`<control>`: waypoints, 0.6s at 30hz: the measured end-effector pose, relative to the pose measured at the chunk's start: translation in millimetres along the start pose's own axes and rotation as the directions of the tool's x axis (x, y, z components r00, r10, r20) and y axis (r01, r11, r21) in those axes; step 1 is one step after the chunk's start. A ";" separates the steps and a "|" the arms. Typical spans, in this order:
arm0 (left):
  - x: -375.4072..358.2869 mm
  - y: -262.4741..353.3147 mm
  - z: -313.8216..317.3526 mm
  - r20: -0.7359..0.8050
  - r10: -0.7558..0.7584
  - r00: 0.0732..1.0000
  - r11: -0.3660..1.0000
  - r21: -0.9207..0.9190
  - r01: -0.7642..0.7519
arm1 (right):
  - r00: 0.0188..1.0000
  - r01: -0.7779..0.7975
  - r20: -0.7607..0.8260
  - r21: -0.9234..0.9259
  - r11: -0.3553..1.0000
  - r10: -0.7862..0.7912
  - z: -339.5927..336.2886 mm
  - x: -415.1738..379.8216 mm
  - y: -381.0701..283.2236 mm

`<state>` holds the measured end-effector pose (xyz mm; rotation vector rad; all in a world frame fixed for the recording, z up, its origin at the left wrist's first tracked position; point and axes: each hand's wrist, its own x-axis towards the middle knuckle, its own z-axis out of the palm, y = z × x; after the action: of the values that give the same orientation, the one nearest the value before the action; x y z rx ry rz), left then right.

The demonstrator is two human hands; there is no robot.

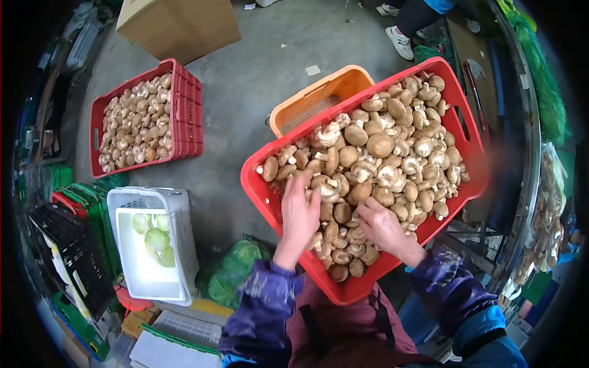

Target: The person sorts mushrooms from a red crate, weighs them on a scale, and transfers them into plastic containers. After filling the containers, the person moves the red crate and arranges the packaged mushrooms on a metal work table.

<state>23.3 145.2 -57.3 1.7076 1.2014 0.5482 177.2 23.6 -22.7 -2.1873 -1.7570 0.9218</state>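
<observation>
A red plastic crate point(273, 211) stands tilted in front of me, heaped with brown shiitake mushrooms point(380, 145). My left hand point(299, 214) is over the crate's near left part. Its thumb and fingers are apart, beside a mushroom point(327, 189) with its pale underside up. My right hand point(386, 228) is to the right of it, over the near middle of the heap. The fingers there are curled down and closed at a mushroom, with the tips partly hidden among the others.
Behind the crate is an orange basket point(288, 119). A stack of red crates point(187, 116) holding more mushrooms stands on the left. Nearer are a white crate point(187, 245) with green cabbages and a green net bag point(236, 276). A cardboard box point(178, 27) and a person's shoe point(400, 43) are farther back.
</observation>
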 end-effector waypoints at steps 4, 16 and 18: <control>39.8 1.0 32.6 0.113 -0.055 0.992 0.967 0.253 0.025 | 0.998 -0.043 -0.041 0.140 0.989 0.049 -19.2 -1.3 3.1; 0.2 22.6 6.7 0.350 -0.370 0.860 0.587 -0.629 0.509 | 0.963 0.073 -0.266 0.102 0.992 -0.043 -48.9 46.8 12.9; -7.6 21.7 4.2 0.355 -0.379 0.854 0.510 -0.690 0.513 | 0.946 0.131 -0.290 -0.066 0.989 -0.145 -43.7 66.9 10.1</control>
<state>33.6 135.1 -39.1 0.6338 1.0137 0.4805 217.4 93.1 -16.5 -2.0679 -1.7719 0.4979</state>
